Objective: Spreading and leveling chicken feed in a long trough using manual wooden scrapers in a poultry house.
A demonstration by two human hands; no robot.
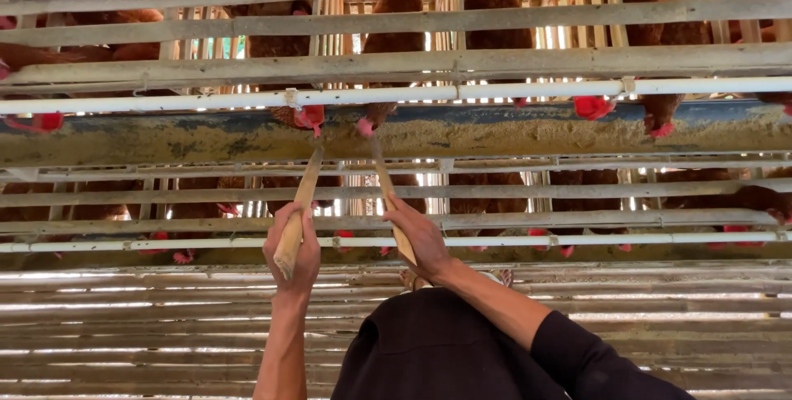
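Reaching sticks into trough among hens.

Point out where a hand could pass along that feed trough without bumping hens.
Free: the trough stretch between the right stick and the red comb, and left of the left stick. Crowded: between the sticks, where two hens peck.

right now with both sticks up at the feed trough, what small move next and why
Probably draw both sticks sideways along the trough. The left hand and right hand each grip a wooden stick, tips at the heaped feed, where hens' heads reach in.
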